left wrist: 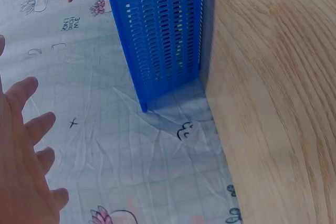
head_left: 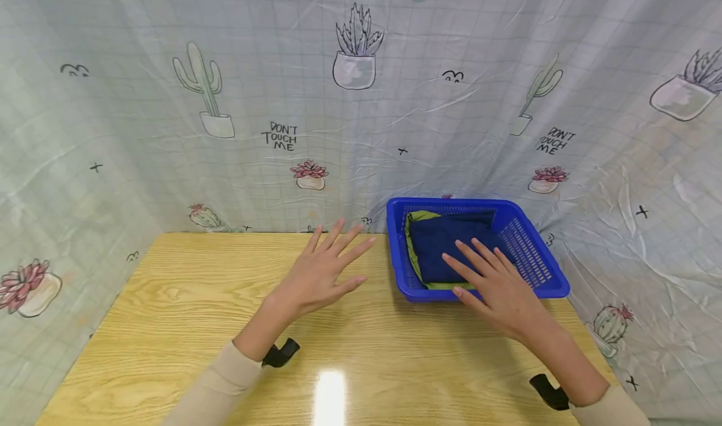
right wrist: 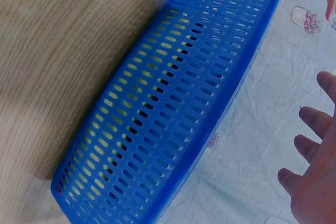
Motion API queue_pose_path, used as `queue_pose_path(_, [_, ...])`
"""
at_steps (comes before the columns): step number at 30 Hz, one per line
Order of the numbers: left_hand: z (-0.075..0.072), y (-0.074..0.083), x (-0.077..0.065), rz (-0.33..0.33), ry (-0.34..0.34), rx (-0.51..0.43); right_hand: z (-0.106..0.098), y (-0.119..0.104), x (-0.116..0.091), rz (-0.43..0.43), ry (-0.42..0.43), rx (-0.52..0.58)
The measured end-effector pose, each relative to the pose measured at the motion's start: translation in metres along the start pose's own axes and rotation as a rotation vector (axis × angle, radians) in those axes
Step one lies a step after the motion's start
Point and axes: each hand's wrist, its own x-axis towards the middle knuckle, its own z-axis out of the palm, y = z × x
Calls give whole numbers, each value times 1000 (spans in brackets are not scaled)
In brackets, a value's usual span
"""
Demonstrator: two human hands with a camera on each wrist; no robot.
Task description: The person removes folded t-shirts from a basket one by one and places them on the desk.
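Observation:
A blue plastic basket [head_left: 397,269] with slotted walls stands at the back right of the wooden table. Folded dark blue cloth [head_left: 442,247] lies inside it, over a yellow-green cloth [head_left: 416,260] that shows along the left and front edges. My left hand [head_left: 318,275] hovers left of the basket with fingers spread and nothing in it. Over the basket's front right part is my right hand [head_left: 499,291], its fingers also spread and holding nothing; in the head view it overlaps the rim and some of the cloth.
The wood-grain table [head_left: 225,288] reaches back to a pale curtain [head_left: 361,131] printed with cacti and potted plants, which also hangs along both sides. A black strap [head_left: 281,353] shows at the left wrist, another black strap [head_left: 548,391] at the right.

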Motion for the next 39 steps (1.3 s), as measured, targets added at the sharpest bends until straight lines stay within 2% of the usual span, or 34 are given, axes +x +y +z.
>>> queue_pose_path(20, [10,17,30,49,34,-49,-2,16,1,55,-39,24])
queue_pose_path(30, [12,30,58,46,17,-129,-4,27,6,56,-58,47])
queue_pose_path(39, [12,40,86,59,15,-189,-10,35,12,138,-124,142])
